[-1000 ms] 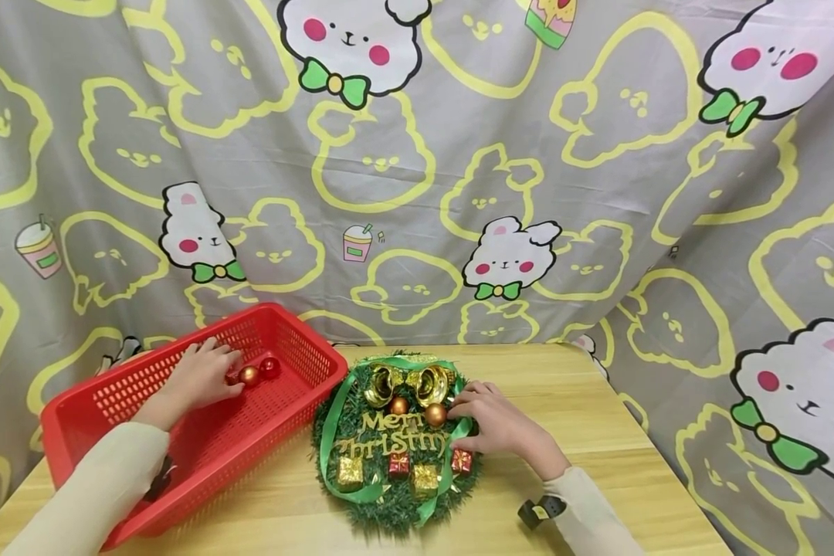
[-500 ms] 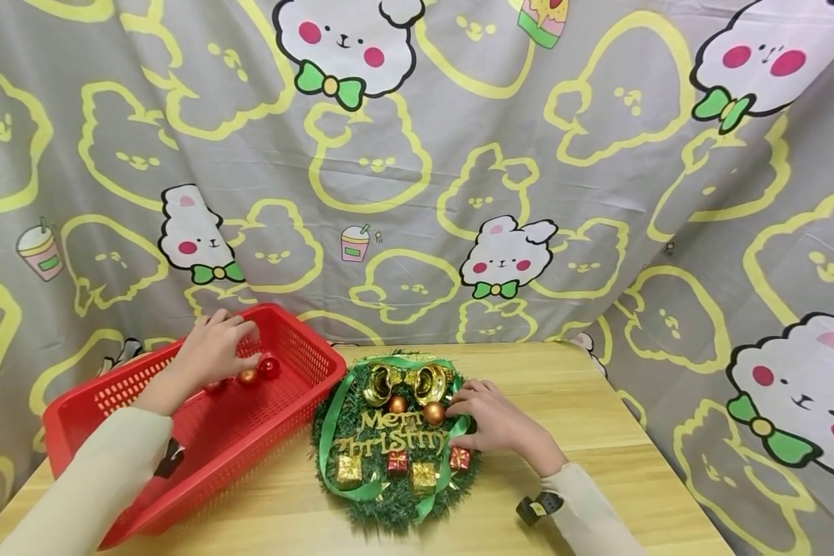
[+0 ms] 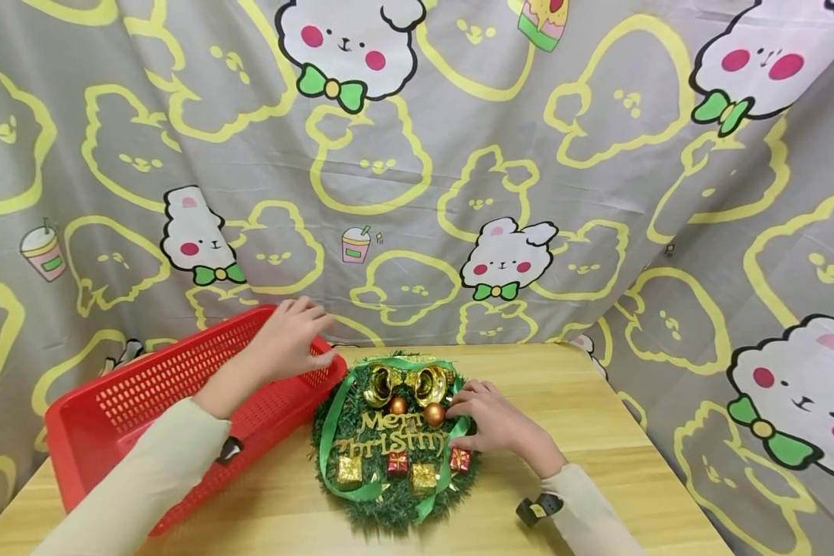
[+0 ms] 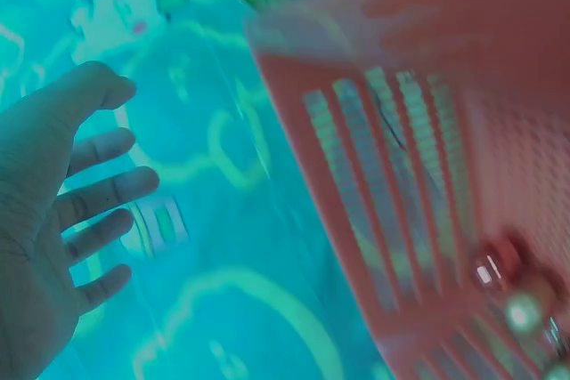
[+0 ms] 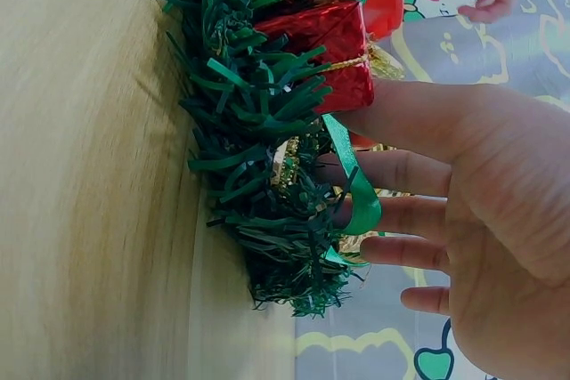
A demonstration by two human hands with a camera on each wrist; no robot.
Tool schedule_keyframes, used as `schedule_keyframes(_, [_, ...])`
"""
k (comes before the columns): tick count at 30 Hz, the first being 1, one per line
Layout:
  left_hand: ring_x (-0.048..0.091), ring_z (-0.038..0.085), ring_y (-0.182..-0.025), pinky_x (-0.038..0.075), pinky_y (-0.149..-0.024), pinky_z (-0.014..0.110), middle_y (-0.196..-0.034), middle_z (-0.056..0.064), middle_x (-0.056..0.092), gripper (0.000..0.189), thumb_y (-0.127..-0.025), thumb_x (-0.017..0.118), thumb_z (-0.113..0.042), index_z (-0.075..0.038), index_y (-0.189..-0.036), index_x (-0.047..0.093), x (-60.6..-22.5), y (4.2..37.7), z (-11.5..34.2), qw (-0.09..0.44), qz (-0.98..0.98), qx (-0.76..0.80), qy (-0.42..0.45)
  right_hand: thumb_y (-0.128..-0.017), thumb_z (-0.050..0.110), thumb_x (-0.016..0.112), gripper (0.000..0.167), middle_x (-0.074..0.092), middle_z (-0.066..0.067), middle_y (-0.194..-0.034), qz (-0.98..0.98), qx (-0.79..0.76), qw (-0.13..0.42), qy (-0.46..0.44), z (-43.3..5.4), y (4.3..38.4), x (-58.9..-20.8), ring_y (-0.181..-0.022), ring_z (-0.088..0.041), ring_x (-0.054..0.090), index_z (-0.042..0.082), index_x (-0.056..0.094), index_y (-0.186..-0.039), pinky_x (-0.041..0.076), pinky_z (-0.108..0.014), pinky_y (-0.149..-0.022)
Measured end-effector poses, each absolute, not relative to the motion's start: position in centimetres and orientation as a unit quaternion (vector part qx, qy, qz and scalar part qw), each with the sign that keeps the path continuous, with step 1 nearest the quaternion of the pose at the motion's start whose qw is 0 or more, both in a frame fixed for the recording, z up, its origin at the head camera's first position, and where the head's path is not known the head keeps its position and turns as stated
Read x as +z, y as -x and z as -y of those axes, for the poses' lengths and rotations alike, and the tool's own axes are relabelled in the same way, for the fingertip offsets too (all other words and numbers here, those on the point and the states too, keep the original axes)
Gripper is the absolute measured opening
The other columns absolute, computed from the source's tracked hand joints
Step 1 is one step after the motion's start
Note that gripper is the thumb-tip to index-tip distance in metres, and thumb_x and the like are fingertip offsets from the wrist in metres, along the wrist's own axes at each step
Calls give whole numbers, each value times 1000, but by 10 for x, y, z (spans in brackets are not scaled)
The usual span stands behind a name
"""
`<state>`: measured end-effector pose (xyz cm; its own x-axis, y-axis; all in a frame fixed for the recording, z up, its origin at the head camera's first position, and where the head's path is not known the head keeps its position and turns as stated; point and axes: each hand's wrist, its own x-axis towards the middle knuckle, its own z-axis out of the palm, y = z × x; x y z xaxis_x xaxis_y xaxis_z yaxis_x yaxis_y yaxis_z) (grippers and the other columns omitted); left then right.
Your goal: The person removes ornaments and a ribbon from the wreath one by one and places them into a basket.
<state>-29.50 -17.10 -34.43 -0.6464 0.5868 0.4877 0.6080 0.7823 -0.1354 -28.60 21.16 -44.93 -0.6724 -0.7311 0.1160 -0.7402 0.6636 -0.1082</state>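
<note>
My left hand (image 3: 285, 344) is above the right end of the red plastic basket (image 3: 167, 386), palm bare and fingers loosely spread in the left wrist view. Inside the basket, a shiny red ball (image 4: 497, 264) and a paler ball (image 4: 524, 311) lie together; the left arm hides them from the head view. A green Christmas wreath (image 3: 378, 513) lies flat on the table. My right hand (image 3: 489, 421) rests at its right edge, with extended fingers touching the greenery and green ribbon (image 5: 361, 198), and the thumb beside a red gift box (image 5: 343, 60).
The wreath bears golden bells (image 3: 431, 386), copper balls (image 3: 434, 414), gold lettering (image 3: 392, 442) and small gift boxes (image 3: 350, 469). A patterned curtain (image 3: 403, 232) hangs behind the wooden table (image 3: 584, 401). Black wrist devices (image 3: 538, 508) sit at both cuffs.
The left hand has risen from among the balls in the basket and moved right toward its far right corner, bringing nothing visible. The right hand stays on the wreath.
</note>
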Motion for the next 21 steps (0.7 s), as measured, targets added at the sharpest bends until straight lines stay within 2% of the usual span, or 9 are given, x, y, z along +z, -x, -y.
schedule_keyframes(7, [55, 23, -99, 48, -92, 48, -98, -1, 69, 26, -83, 80, -30, -17, -103, 70, -348, 288, 122, 247, 886, -48, 390, -84, 47, 79, 46, 70, 0, -122, 911, 71, 30, -406, -211, 285, -448, -119, -22, 53, 16, 76, -118, 40, -48, -106])
schedule_keyframes(21, [53, 20, -102, 45, -88, 41, -104, -2, 68, 23, -89, 76, -35, -21, -106, 69, -372, 290, 62, 200, 874, -59, 439, -84, 47, 80, 44, 70, 1, -118, 909, 72, 37, -408, -211, 285, -449, -115, -20, 53, 16, 76, -116, 41, -47, -103])
